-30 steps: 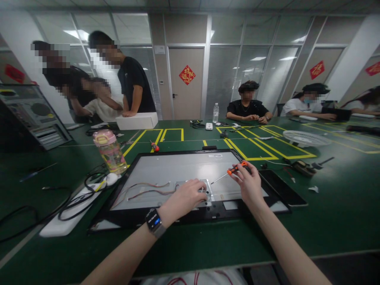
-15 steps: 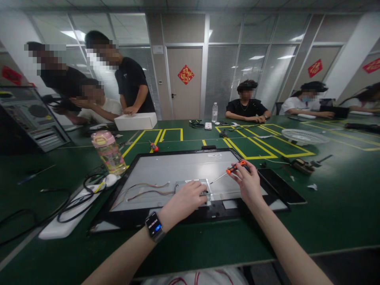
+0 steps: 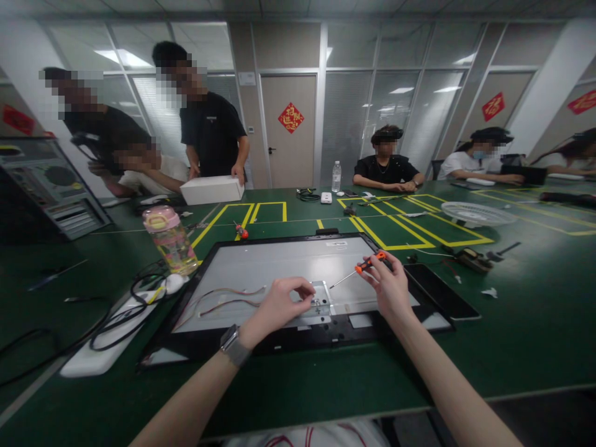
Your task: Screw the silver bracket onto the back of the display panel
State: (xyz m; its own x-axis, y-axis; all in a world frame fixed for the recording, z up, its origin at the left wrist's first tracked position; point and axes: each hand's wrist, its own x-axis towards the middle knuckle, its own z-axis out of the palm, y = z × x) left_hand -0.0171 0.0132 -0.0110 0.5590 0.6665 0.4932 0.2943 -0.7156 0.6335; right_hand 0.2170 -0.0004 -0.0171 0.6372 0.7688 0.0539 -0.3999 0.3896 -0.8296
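Observation:
A flat display panel (image 3: 279,261) with a black frame lies back side up on the table. On its grey back sits a metal bracket plate (image 3: 321,303), with thin cables (image 3: 228,303) to its left. My left hand (image 3: 284,304) is over the plate, thumb and curled fingers brought together; anything small between them is too hidden to name. My right hand (image 3: 388,282) grips an orange and black screwdriver (image 3: 371,262). The screwdriver's shaft slants down to the left, its tip beside the plate's upper right corner.
Left of the panel are a pink-lidded bottle (image 3: 170,239), black cables and a white power strip (image 3: 102,347). A black phone-like slab (image 3: 440,290) lies to the right. An open computer case (image 3: 51,183) stands far left. Several people sit or stand across the table, one touching a white box (image 3: 213,190).
My left hand has lifted and turned from lying flat on the plate to a pinch, uncovering part of the plate. My right hand and screwdriver stay put. A standing person's hands have shifted at the box.

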